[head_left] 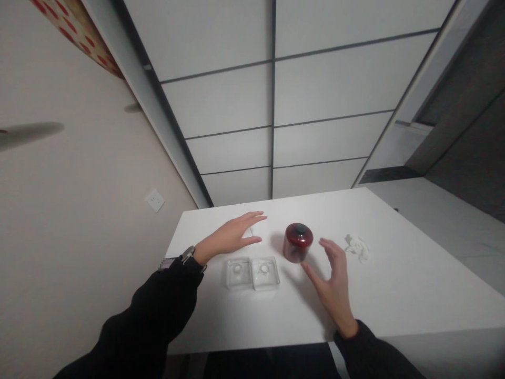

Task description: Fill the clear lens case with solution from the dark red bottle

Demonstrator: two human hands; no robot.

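A dark red, shiny round jar (296, 246) with a dark knob on top stands on the white table (244, 323). My right hand (334, 276) is just to its right, thumb and fingers spread, with a small gap to the jar. My left hand (232, 234) hovers left of the jar, fingers stretched out and holding nothing. Below my left hand, two square clear containers (239, 287) sit side by side, each with a small round clear shape in its middle. A small pale thing, partly hidden, shows by my left fingers; I cannot make it out.
A crumpled white tissue (358, 247) lies right of my right hand. Behind the table rise white panelled sliding doors (224, 110). A wall with a socket (155, 200) is on the left. A purplish object (167, 262) shows at the table's left edge, partly behind my sleeve.
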